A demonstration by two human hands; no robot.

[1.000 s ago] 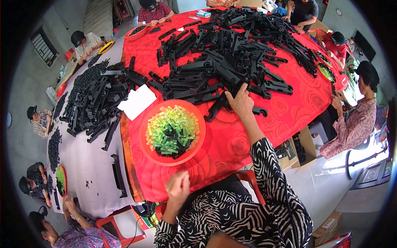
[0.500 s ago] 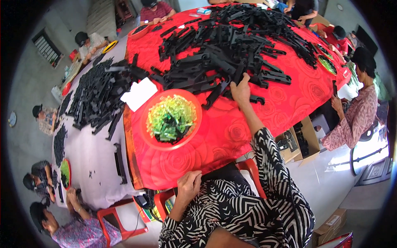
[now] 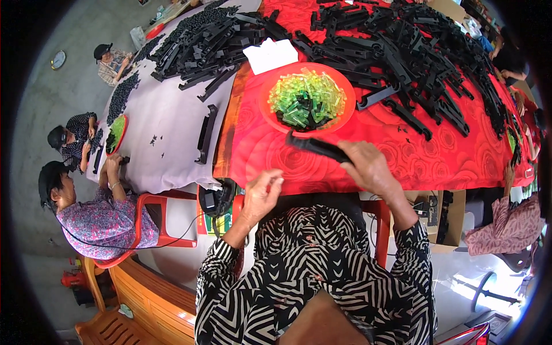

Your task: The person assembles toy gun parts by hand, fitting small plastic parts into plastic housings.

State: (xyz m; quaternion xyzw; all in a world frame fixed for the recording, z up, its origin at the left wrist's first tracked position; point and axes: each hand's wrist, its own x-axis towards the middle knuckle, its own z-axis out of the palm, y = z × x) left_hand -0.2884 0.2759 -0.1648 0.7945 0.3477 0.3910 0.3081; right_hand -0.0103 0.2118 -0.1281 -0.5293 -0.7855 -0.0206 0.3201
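My right hand [image 3: 371, 167] grips one end of a long black plastic bar [image 3: 319, 148]. The bar has a hooked far end and is held tilted above the red cloth, just below the red bowl [image 3: 267, 112]. That bowl holds small yellow-green translucent pieces [image 3: 310, 95] and small black pieces [image 3: 316, 118]. Left of the bar, near the table's front edge, my left hand [image 3: 261, 198] is raised with its fingers curled in and the thumb close to them. Whether something small sits in those fingers cannot be made out.
Heaps of similar black bars [image 3: 397, 57] cover the far right of the red table; another pile [image 3: 201, 52] lies at the left. A white card [image 3: 270, 56] rests behind the bowl. One bar [image 3: 206, 135] stands apart on the grey cloth [image 3: 178, 126]. A co-worker [image 3: 103, 215] sits left.
My right hand has drawn a black bar out of the heap and brought it toward me, in front of the bowl. My left hand has risen near the table edge. The view has swung downward.
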